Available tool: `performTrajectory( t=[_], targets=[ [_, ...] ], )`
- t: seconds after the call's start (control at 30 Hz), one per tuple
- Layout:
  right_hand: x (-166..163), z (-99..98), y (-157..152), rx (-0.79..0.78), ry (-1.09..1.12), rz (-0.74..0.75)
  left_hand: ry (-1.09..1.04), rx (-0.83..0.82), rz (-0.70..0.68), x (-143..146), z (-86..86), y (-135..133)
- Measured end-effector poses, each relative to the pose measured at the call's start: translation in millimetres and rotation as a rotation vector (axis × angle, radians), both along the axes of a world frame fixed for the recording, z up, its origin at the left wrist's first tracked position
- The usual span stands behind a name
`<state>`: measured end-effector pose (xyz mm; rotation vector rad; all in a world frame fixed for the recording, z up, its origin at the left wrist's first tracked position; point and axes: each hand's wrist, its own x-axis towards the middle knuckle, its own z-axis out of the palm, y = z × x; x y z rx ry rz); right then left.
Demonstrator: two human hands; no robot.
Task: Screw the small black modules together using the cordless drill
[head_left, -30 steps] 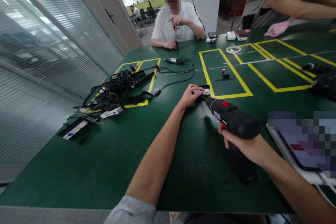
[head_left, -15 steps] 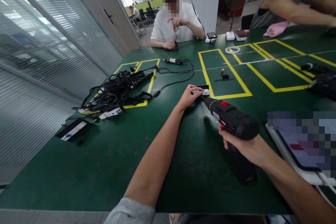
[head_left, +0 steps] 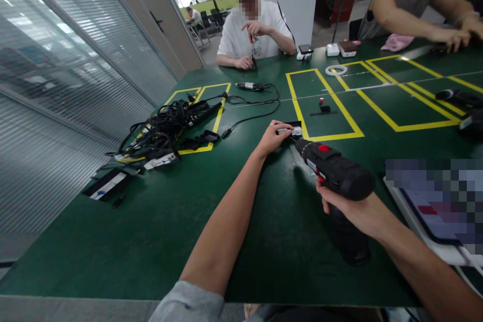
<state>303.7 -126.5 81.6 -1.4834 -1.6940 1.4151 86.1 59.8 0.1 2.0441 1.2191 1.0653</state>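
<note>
My right hand point(head_left: 343, 204) is wrapped round the grip of a black cordless drill point(head_left: 335, 168) with red switches. The drill's thin bit points forward and left, its tip at the near side of a small black box with a white label point(head_left: 297, 131). I cannot make out how far the bit reaches in. My left hand point(head_left: 275, 137) is closed on that box from the left and presses it on the green table point(head_left: 211, 226). A ring shows on one finger. The fingers hide part of the box.
Tangled black cables and adapters point(head_left: 177, 121) lie at the left. A pen-shaped tool point(head_left: 249, 86) with a cord sits ahead. Small black parts point(head_left: 325, 109) rest inside yellow tape. A tablet point(head_left: 433, 206) is at the right. One person point(head_left: 260, 25) sits opposite; another person's arms point(head_left: 422, 25) reach in at far right.
My hands, the drill and the box keep almost the same place. At the far right the other person's arms have shifted, with both hands now in view on the table.
</note>
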Motion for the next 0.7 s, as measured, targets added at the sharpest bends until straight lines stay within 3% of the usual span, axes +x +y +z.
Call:
performTrajectory(
  t=[0.7],
  targets=[
    [-2.0,3.7,0.6,-0.029,0.059,-0.016,-0.016,0.050,0.021,-0.3,-3.5,1.2]
  ],
)
